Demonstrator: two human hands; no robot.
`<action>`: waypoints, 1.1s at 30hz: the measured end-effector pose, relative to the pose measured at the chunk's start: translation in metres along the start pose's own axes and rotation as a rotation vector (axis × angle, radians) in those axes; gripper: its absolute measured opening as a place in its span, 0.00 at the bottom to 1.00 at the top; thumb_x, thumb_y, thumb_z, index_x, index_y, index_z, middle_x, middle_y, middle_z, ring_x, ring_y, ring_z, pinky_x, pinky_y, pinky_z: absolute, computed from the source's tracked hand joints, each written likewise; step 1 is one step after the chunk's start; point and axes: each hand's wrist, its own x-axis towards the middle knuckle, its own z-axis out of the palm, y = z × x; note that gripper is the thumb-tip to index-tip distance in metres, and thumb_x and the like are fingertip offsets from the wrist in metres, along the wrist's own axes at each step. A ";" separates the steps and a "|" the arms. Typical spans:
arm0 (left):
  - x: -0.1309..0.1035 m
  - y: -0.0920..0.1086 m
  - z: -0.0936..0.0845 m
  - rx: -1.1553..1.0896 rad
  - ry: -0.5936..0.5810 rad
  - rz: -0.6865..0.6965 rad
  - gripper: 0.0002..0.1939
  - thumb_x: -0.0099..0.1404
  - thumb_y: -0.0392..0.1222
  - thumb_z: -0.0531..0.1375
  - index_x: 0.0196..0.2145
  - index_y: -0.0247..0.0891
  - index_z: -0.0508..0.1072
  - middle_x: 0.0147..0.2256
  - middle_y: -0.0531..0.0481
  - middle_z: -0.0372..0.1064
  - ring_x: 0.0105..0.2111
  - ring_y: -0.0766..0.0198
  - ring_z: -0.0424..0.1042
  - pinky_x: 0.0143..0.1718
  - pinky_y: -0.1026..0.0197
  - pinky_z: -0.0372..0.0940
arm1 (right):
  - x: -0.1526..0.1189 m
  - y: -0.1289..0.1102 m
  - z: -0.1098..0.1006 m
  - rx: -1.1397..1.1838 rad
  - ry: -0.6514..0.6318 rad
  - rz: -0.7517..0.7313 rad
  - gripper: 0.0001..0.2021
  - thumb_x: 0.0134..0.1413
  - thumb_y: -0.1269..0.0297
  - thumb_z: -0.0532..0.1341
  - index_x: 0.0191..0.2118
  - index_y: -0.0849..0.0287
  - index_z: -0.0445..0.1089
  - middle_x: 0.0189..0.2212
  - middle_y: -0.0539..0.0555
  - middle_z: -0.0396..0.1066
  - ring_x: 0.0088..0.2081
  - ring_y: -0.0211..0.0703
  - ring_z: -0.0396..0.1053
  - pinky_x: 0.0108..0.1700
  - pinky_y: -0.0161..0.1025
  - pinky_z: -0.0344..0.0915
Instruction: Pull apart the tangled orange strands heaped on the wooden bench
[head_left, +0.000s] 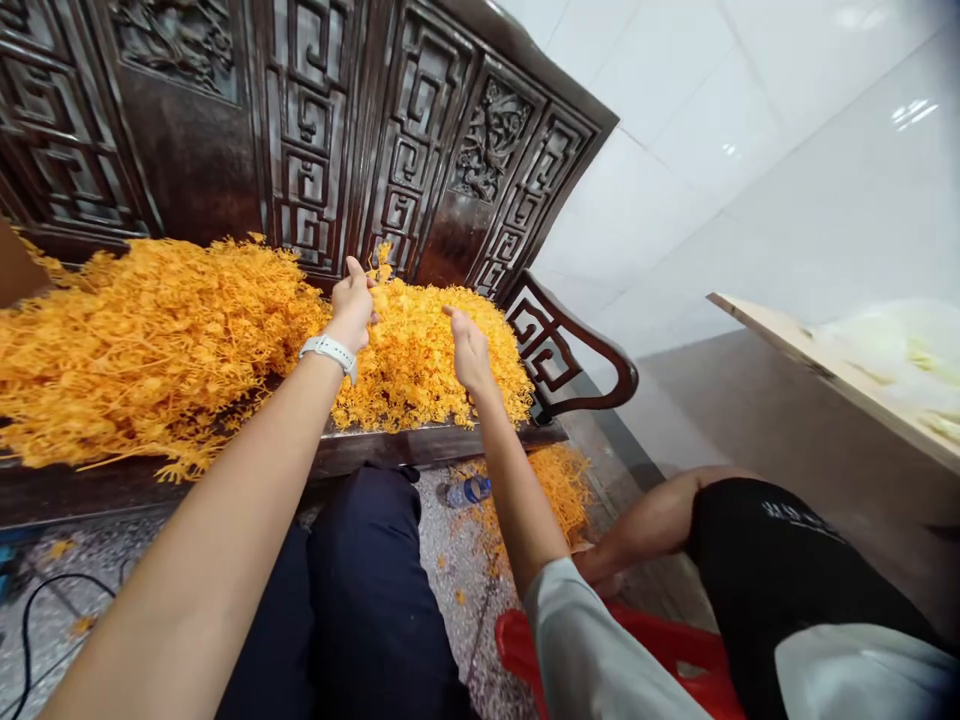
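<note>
A heap of orange, plastic-looking flower pieces (pixel 420 355) lies on the seat of a dark carved wooden bench (pixel 442 440). My left hand (pixel 351 308), with a white watch (pixel 328 352) on its wrist, is over the left side of this heap. Its thumb stands apart from the partly bent fingers. A single orange piece (pixel 383 262) shows just beyond those fingertips; whether they touch it I cannot make out. Over the right side of the heap is my right hand (pixel 470 348), fingers stretched out and nothing visible in it. The palms roughly face each other.
A larger orange heap (pixel 150 340) covers the bench's left part. More orange pieces (pixel 559 490) lie on the floor beside a plastic bottle (pixel 469 490). Another person's leg (pixel 660 520) and a red bag-like thing (pixel 660 640) are at right. A wooden board (pixel 825 370) juts in.
</note>
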 end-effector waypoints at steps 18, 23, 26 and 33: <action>-0.025 0.009 -0.009 0.419 -0.590 0.265 0.14 0.71 0.31 0.61 0.26 0.38 0.72 0.24 0.52 0.63 0.23 0.67 0.56 0.25 0.64 0.52 | 0.000 -0.020 0.054 0.101 0.032 -0.062 0.24 0.71 0.42 0.57 0.29 0.54 0.59 0.23 0.45 0.55 0.27 0.37 0.53 0.35 0.41 0.52; -0.008 0.001 -0.015 0.463 -0.336 0.515 0.13 0.70 0.30 0.58 0.28 0.38 0.73 0.24 0.50 0.63 0.25 0.63 0.58 0.27 0.62 0.49 | -0.015 -0.046 0.053 0.368 0.063 0.040 0.25 0.69 0.44 0.59 0.26 0.53 0.53 0.22 0.44 0.51 0.26 0.37 0.49 0.32 0.40 0.51; -0.002 -0.006 -0.006 0.311 -0.208 0.436 0.13 0.71 0.31 0.56 0.29 0.39 0.72 0.24 0.51 0.62 0.23 0.65 0.57 0.26 0.63 0.50 | -0.033 -0.075 0.057 0.405 0.066 0.077 0.24 0.69 0.42 0.58 0.27 0.53 0.56 0.23 0.45 0.54 0.26 0.38 0.50 0.31 0.40 0.52; 0.028 -0.005 -0.028 0.113 0.140 0.248 0.12 0.71 0.35 0.58 0.27 0.39 0.70 0.23 0.56 0.57 0.19 0.70 0.54 0.20 0.68 0.51 | -0.112 -0.131 0.045 0.201 0.272 -0.094 0.21 0.71 0.51 0.59 0.25 0.51 0.61 0.21 0.49 0.54 0.25 0.44 0.53 0.32 0.47 0.55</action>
